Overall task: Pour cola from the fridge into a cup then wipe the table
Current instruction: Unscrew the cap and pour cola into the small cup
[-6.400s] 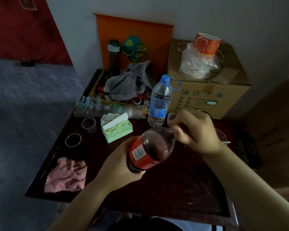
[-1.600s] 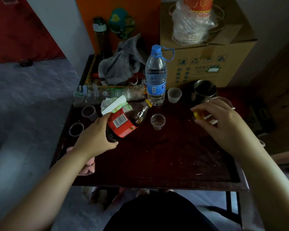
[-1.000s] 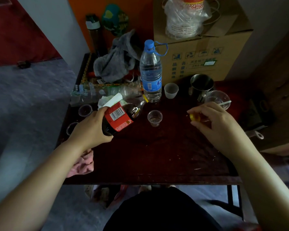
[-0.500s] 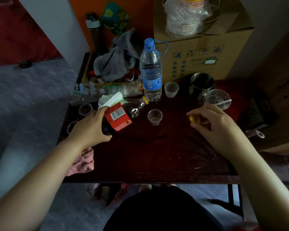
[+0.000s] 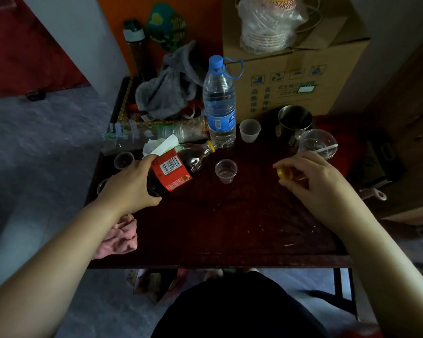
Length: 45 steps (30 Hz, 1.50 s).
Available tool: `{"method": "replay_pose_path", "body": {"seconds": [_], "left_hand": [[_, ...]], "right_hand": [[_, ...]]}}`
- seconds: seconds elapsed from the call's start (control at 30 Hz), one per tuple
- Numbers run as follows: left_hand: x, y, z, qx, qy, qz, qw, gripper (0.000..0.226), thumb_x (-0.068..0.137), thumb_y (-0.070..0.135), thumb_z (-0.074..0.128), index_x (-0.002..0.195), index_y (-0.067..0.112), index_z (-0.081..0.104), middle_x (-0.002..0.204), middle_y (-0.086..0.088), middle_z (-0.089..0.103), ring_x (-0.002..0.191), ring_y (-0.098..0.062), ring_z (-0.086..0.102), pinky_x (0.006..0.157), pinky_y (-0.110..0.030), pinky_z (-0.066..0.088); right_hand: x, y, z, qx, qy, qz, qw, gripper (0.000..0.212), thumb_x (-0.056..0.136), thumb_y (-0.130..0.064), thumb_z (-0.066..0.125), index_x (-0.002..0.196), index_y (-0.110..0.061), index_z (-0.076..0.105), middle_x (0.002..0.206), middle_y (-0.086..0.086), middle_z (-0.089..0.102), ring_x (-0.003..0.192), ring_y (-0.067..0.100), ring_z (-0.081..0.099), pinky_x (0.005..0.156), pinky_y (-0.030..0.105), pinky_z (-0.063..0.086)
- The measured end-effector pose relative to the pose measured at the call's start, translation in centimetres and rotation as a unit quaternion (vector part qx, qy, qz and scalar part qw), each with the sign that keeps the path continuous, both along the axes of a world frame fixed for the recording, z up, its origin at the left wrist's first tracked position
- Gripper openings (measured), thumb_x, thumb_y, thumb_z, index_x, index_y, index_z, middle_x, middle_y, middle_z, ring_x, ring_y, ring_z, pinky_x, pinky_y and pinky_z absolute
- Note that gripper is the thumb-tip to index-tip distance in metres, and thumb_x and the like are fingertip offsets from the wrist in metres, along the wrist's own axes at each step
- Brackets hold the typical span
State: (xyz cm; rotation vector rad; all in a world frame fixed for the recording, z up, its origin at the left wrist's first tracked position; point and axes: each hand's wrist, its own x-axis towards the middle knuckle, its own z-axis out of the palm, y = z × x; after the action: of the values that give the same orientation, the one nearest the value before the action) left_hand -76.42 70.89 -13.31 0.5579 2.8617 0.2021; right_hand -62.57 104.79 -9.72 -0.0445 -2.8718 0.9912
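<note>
My left hand (image 5: pixel 130 186) grips a cola bottle (image 5: pixel 178 168) with a red label, tilted with its open yellow-ringed neck pointing right and up, above the dark wooden table (image 5: pixel 230 228). A small clear plastic cup (image 5: pixel 226 170) with a little dark liquid stands just right of the neck. My right hand (image 5: pixel 313 184) pinches the yellow cap (image 5: pixel 284 173) over the table to the right of the cup. A pink cloth (image 5: pixel 119 236) lies at the table's front left, partly hidden by my left arm.
A water bottle (image 5: pixel 219 103), a white cup (image 5: pixel 250 130), a metal mug (image 5: pixel 294 121) and a clear bowl (image 5: pixel 318 142) stand behind. A cardboard box (image 5: pixel 291 76), grey cloth (image 5: pixel 171 89), tissue pack (image 5: pixel 160 145) and two small cups (image 5: pixel 123 160) crowd the back and left.
Over the last second the bottle has stayed tilted toward the small cup and my right hand has kept the cap; both hands have barely moved. Earlier, my right hand was at the bottle's cap.
</note>
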Motion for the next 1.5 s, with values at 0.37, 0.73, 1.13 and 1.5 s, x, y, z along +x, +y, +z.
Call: {"method": "replay_pose_path", "body": {"seconds": [0.37, 0.73, 1.13, 1.5], "left_hand": [[-0.05, -0.16, -0.15, -0.007, -0.002, -0.006, 1.000, 0.096, 0.058, 0.040, 0.081, 0.137, 0.031, 0.026, 0.125, -0.003, 0.053, 0.105, -0.025, 0.059, 0.074, -0.039, 0.051], [0.04, -0.33, 0.35, -0.018, -0.006, -0.010, 1.000, 0.096, 0.059, 0.042, 0.080, 0.136, 0.032, 0.023, 0.125, -0.003, 0.053, 0.106, -0.024, 0.058, 0.077, -0.043, 0.053], [0.08, -0.36, 0.46, -0.026, -0.010, -0.005, 1.000, 0.098, 0.058, 0.041, 0.080, 0.137, 0.032, 0.024, 0.125, -0.004, 0.054, 0.109, -0.025, 0.057, 0.080, -0.043, 0.051], [0.12, -0.35, 0.56, -0.040, -0.009, -0.009, 0.999, 0.098, 0.058, 0.043, 0.079, 0.137, 0.032, 0.023, 0.124, -0.003, 0.054, 0.107, -0.024, 0.057, 0.078, -0.042, 0.052]], "right_hand": [[-0.18, -0.03, -0.14, -0.001, -0.001, -0.001, 1.000, 0.030, 0.083, -0.018, 0.068, 0.112, -0.025, 0.064, 0.104, -0.010, 0.052, 0.088, 0.002, 0.054, 0.074, 0.004, 0.038], [-0.06, -0.06, -0.43, -0.007, 0.006, 0.000, 1.000, 0.030, 0.083, -0.016, 0.069, 0.111, -0.024, 0.064, 0.102, -0.009, 0.052, 0.089, -0.002, 0.053, 0.077, 0.000, 0.035], [0.33, -0.22, -0.42, -0.008, 0.005, 0.001, 1.000, 0.031, 0.083, -0.016, 0.068, 0.112, -0.024, 0.064, 0.105, -0.009, 0.052, 0.089, -0.004, 0.052, 0.078, -0.001, 0.035], [0.71, -0.21, -0.42, -0.011, 0.004, -0.002, 1.000, 0.030, 0.082, -0.015, 0.069, 0.112, -0.022, 0.065, 0.106, -0.008, 0.053, 0.088, -0.004, 0.052, 0.078, -0.001, 0.035]]}}
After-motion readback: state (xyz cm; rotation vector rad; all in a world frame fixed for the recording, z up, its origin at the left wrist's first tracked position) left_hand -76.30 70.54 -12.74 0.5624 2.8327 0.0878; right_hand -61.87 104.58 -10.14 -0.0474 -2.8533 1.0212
